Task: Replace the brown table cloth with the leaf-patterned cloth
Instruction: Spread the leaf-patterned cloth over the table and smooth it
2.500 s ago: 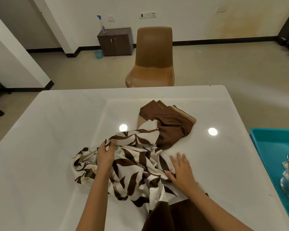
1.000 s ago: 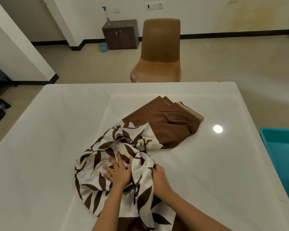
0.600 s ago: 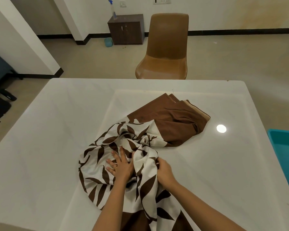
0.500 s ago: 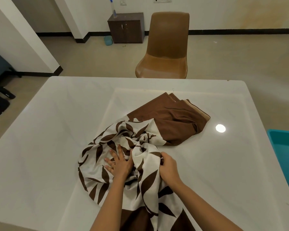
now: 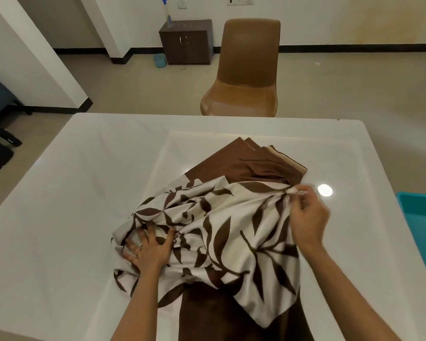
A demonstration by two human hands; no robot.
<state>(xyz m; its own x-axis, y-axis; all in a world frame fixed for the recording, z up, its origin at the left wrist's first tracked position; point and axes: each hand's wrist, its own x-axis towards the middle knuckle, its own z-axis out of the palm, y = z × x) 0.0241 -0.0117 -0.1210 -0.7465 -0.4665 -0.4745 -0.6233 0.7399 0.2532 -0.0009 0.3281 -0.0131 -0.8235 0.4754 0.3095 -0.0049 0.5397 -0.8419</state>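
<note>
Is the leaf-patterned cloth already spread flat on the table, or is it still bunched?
Still bunched. The leaf-patterned cloth lies in folds; the right hand pinches one edge, and the left hand presses it down.

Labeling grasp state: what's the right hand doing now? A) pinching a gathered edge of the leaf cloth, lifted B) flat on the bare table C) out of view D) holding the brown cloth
A: the right hand pinches a bunched edge of the leaf-patterned cloth and pulls it up, while the left hand presses flat on it.

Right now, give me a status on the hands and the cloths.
Left hand flat on leaf-patterned cloth. Right hand pinching its edge, pulled right. Brown cloth bunched on the table, partly underneath.
</note>
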